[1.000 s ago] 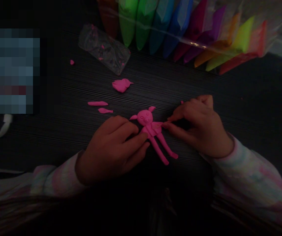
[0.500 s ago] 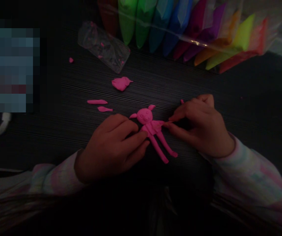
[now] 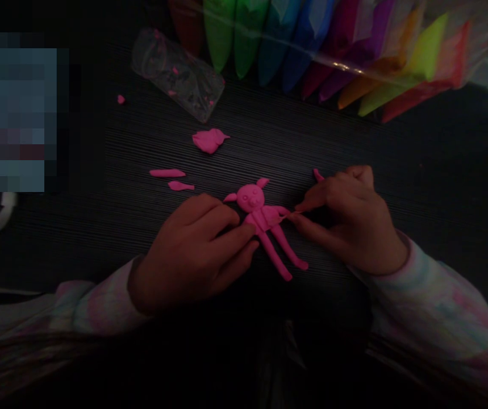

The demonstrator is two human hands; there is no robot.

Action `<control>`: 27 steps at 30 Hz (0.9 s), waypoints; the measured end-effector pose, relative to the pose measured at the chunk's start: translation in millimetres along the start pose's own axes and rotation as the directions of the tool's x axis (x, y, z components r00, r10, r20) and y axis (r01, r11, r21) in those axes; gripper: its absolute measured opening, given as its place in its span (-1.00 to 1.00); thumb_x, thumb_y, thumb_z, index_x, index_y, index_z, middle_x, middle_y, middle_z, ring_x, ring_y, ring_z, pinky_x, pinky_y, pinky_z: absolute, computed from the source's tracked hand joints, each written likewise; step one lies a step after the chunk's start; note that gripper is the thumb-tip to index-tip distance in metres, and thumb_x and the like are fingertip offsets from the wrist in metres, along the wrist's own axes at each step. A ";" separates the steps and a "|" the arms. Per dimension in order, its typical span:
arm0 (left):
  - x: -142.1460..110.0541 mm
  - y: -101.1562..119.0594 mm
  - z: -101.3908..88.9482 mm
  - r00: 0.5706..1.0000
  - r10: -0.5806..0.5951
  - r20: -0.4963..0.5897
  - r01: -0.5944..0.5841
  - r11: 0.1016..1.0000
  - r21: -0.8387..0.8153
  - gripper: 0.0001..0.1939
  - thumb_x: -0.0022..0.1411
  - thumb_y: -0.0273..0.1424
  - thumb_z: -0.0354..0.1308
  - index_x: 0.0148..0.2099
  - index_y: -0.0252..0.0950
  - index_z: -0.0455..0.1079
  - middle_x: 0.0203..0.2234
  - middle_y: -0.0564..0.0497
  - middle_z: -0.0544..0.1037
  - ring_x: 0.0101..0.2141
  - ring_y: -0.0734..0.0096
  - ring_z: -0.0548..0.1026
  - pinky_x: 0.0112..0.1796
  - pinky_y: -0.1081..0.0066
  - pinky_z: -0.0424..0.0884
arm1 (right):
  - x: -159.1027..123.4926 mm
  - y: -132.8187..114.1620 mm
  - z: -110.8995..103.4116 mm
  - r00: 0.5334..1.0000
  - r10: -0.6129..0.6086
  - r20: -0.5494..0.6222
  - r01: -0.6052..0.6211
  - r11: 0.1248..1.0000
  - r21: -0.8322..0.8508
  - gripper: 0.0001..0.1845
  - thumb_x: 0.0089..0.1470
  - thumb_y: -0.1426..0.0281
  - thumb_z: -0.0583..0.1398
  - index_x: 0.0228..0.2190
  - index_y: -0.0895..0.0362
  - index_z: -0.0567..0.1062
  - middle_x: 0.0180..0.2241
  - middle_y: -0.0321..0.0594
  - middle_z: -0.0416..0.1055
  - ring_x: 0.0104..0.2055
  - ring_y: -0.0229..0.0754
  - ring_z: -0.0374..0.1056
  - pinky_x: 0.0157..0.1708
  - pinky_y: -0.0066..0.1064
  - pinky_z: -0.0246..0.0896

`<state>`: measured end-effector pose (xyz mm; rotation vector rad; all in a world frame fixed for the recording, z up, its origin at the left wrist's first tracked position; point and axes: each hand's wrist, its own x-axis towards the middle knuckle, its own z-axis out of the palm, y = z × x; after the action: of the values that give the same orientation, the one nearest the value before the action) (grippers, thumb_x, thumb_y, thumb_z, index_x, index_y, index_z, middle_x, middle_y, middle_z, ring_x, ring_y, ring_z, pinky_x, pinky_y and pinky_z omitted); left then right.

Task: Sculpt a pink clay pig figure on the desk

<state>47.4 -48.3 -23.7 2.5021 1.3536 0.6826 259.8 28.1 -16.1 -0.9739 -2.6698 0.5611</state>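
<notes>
A pink clay figure (image 3: pixel 265 218) with a round head, two ears and two long legs lies flat on the dark table. My left hand (image 3: pixel 196 250) is closed against its left side, the fingertips pressing on the body. Between thumb and fingertips, my right hand (image 3: pixel 341 218) pinches a slim pink modelling tool (image 3: pixel 317 174), whose back end sticks out above the knuckles. The thin tip reaches the figure's body just below its right arm. To the left of the head lie two small clay pieces, a rolled strip (image 3: pixel 167 173) and a flattened teardrop (image 3: pixel 179 186).
A lump of pink clay (image 3: pixel 209 141) lies beyond the figure, with a clear plastic tray (image 3: pixel 179 76) behind it. A clear bag of coloured clay packs (image 3: pixel 282 45) stands at the back. A clay crumb (image 3: pixel 121 99) and a white cable (image 3: pixel 5 210) are at left.
The tool tip has shifted slightly on the figure's right side, and more of that arm shows now. My left hand stays in place; the view has moved a little.
</notes>
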 end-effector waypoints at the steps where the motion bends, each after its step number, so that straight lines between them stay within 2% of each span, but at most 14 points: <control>1: 0.0 -0.1 -0.2 1.000 -0.001 0.000 0.001 1.000 0.001 -0.86 0.09 -0.41 0.08 -0.29 -0.33 0.41 -0.49 0.01 0.42 -0.43 0.40 0.32 -0.39 0.37 0.28 | -0.1 0.2 0.2 1.000 0.002 0.006 -0.002 1.000 -0.015 -0.81 0.00 0.27 0.15 -0.54 0.12 0.38 -0.52 -0.27 0.40 -0.44 -0.19 0.28 -0.29 -0.22 -0.04; 4: 0.0 -0.5 -0.7 1.000 -0.002 0.005 0.002 1.000 -0.007 -0.86 0.09 -0.42 0.09 -0.28 -0.33 0.40 -0.48 0.00 0.42 -0.43 0.41 0.32 -0.39 0.37 0.28 | -0.4 0.7 0.5 1.000 0.006 0.014 -0.005 1.000 -0.026 -0.81 0.00 0.27 0.15 -0.54 0.11 0.38 -0.52 -0.29 0.40 -0.42 -0.17 0.28 -0.29 -0.21 -0.04; 9: 0.2 -0.6 -0.4 1.000 0.000 0.003 0.000 1.000 -0.019 -0.85 0.09 -0.42 0.09 -0.27 -0.35 0.40 -0.49 -0.01 0.42 -0.43 0.40 0.32 -0.39 0.36 0.29 | -1.7 0.9 0.3 1.000 0.011 -0.008 -0.011 0.999 0.050 -0.83 -0.01 0.28 0.16 -0.52 0.12 0.38 -0.51 -0.31 0.40 -0.43 -0.20 0.29 -0.29 -0.23 -0.02; 15: 1.5 -0.2 -0.5 1.000 -0.001 0.005 0.001 1.000 -0.002 -0.87 0.09 -0.42 0.09 -0.30 -0.34 0.41 -0.50 0.00 0.42 -0.45 0.41 0.31 -0.40 0.36 0.30 | -2.6 0.6 1.3 1.000 0.013 0.024 -0.013 1.000 0.003 -0.83 0.00 0.27 0.14 -0.51 0.09 0.38 -0.51 -0.31 0.39 -0.42 -0.16 0.27 -0.28 -0.20 -0.04; 27: -0.9 -1.1 0.9 1.000 0.020 -0.022 -0.020 1.000 -0.021 -0.85 0.06 -0.42 0.12 -0.28 -0.35 0.39 -0.47 -0.02 0.42 -0.40 0.35 0.30 -0.37 0.32 0.31 | -4.6 2.8 0.5 0.999 -0.043 0.003 0.043 0.999 -0.025 -0.88 0.00 0.29 0.16 -0.49 0.06 0.35 -0.51 -0.30 0.38 -0.43 -0.16 0.27 -0.29 -0.18 -0.04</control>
<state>46.6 -48.4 -25.1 2.5016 1.3231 0.7269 264.7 26.9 -18.2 -0.9200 -2.6991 0.5209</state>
